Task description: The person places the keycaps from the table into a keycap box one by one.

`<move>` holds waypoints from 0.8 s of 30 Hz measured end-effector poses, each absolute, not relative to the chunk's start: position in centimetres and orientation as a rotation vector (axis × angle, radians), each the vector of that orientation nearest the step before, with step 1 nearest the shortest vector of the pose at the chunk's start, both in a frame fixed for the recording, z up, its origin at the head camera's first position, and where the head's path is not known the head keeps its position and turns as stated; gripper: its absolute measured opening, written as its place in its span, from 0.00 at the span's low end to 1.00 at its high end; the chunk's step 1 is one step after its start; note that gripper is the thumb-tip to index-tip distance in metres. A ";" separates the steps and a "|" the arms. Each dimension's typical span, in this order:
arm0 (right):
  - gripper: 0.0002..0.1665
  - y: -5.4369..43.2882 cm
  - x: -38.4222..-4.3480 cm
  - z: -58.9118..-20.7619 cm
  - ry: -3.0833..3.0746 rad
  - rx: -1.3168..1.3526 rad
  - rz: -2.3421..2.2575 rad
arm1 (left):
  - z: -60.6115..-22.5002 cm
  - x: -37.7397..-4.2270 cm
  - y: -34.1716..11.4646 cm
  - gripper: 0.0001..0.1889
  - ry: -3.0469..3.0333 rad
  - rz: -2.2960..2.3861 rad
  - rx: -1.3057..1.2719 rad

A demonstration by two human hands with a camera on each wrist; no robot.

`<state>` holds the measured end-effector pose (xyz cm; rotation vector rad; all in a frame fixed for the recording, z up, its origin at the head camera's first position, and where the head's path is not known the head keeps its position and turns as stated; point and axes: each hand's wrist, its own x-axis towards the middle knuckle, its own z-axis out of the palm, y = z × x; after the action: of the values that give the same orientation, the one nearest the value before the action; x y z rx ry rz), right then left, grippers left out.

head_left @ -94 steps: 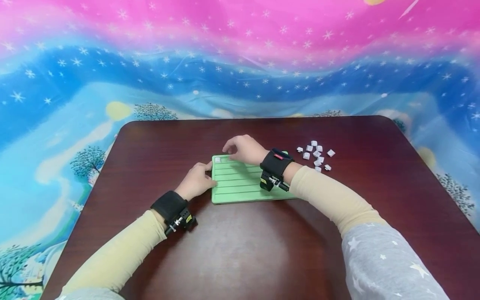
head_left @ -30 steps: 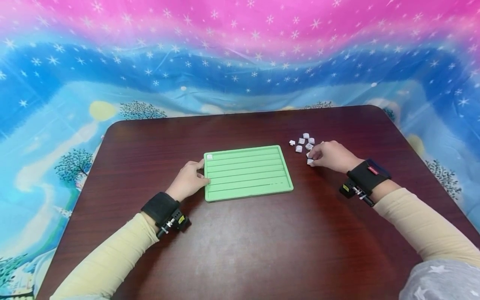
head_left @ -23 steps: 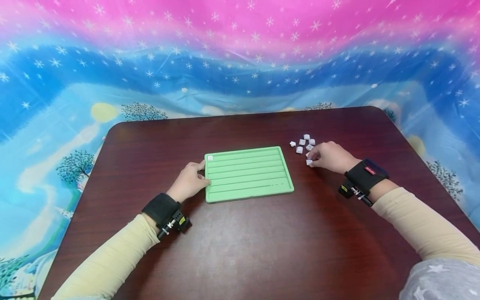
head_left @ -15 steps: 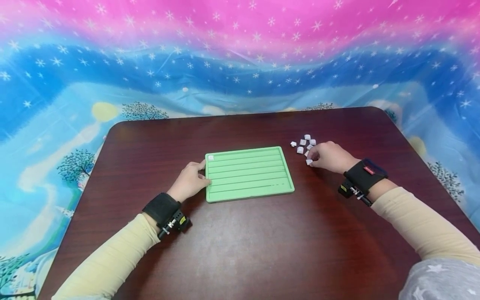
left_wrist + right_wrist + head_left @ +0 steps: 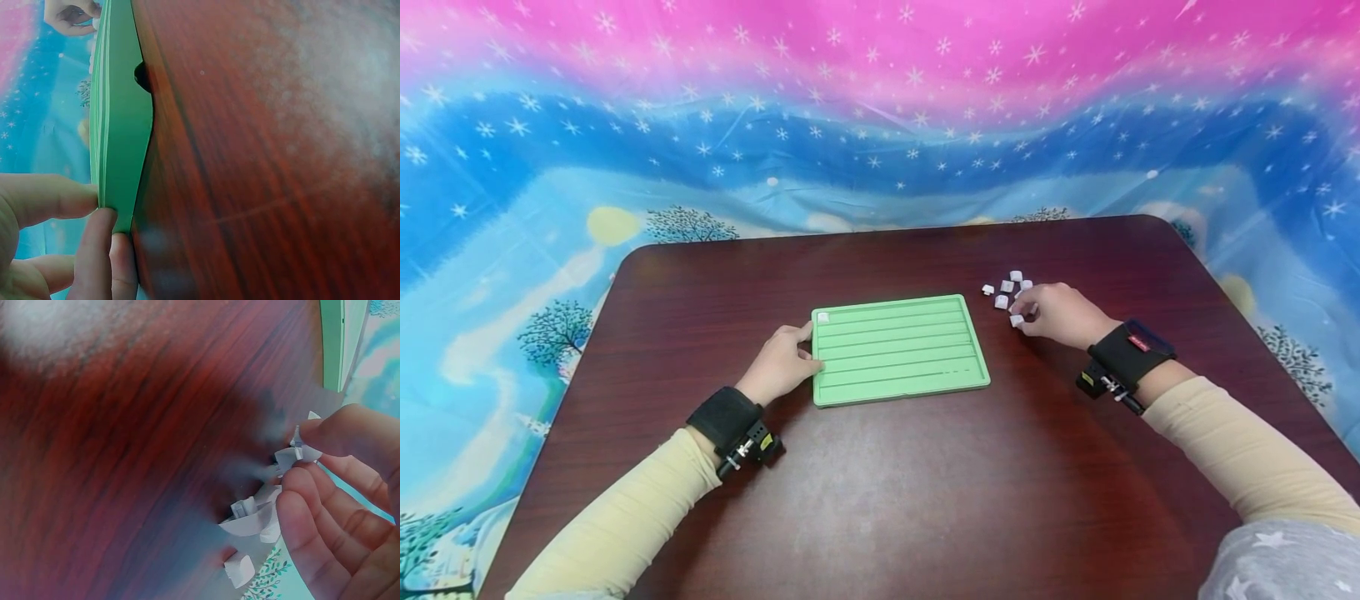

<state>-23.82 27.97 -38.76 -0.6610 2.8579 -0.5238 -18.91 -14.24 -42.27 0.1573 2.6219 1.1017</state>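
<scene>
A light green tray point(image 5: 895, 354) with raised ridges running in rows lies on the table. One white keycap point(image 5: 823, 317) sits in its far left corner. My left hand point(image 5: 778, 364) holds the tray's left edge, the thumb at the rim; the left wrist view shows the fingers point(image 5: 94, 256) against its corner. Right of the tray, my right hand point(image 5: 1063, 315) pinches a white keycap point(image 5: 299, 456) between thumb and fingertips, its stem showing in the right wrist view. Several loose keycaps point(image 5: 1002, 302) lie beside and partly behind those fingers.
The dark wooden table point(image 5: 880, 492) has rounded far corners. Behind it hangs a pink and blue patterned cloth point(image 5: 880, 108). Black straps with small cameras circle both wrists, including the left strap point(image 5: 724, 417).
From above the tray, my right hand has moved right to the loose keycaps and now pinches one. My left hand stays at the tray's left edge. The head view has shifted slightly.
</scene>
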 end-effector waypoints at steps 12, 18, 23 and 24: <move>0.15 27.0 -24.1 -38.9 2.873 -0.689 -0.595 | -41.9 -18.7 -14.4 0.41 2.590 1.127 0.141; 0.13 26.6 -24.4 -39.3 2.876 -0.750 -0.604 | -41.9 -18.8 -14.4 0.40 2.587 1.126 0.157; 0.11 26.2 -24.8 -39.3 2.839 -0.775 -0.612 | -41.9 -18.9 -14.4 0.40 2.589 1.132 0.175; 0.11 26.1 -24.8 -39.3 2.835 -0.780 -0.616 | -41.9 -18.9 -14.4 0.40 2.589 1.133 0.178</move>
<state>-24.83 26.06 -39.29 -0.7799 2.8352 -0.6156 -18.93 -14.42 -41.94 0.1780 2.5889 1.1333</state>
